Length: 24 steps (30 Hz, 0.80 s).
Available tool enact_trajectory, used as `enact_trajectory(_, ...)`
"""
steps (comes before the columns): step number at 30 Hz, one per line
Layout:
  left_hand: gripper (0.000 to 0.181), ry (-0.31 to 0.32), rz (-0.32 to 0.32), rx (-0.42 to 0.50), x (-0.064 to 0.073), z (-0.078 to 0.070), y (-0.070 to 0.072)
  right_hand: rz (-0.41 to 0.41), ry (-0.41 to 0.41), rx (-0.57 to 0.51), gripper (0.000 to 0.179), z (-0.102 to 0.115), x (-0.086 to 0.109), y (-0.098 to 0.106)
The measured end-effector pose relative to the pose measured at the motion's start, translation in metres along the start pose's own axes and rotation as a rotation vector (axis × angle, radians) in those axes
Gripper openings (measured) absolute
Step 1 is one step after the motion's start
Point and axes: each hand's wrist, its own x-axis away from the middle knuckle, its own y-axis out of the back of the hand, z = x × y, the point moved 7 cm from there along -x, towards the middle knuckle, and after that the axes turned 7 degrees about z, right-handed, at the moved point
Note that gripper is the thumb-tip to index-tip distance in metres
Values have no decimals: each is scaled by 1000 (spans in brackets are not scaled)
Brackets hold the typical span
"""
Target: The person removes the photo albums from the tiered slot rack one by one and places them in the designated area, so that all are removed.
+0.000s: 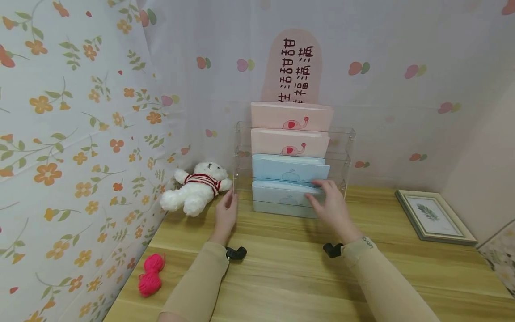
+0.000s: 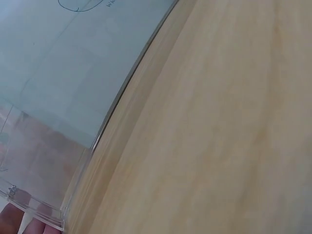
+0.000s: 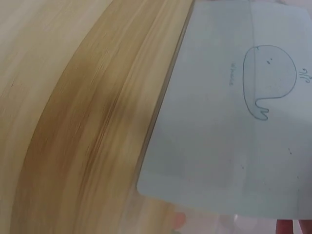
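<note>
My left hand (image 1: 226, 215) is relaxed against the clear rack (image 1: 236, 154), right hand (image 1: 334, 211) half spread at the lowest blue folder (image 1: 273, 197), center frame, neither visibly gripping. I'd steady the rack and nudge gently.

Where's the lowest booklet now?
Near the head view's centre, the lowest booklet sits in the clear rack, below the other blue booklet, by the right hand.
</note>
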Motion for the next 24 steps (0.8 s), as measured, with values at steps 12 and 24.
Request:
enact_trajectory(12, 44, -5, 5, -31, 1, 1, -2, 19, -64, -182, 36, -11, -4, -14)
enact_trajectory(24, 43, -31, -16, -56, 1, 1, -1, 47, -136, -281, 41, -29, -2, -25)
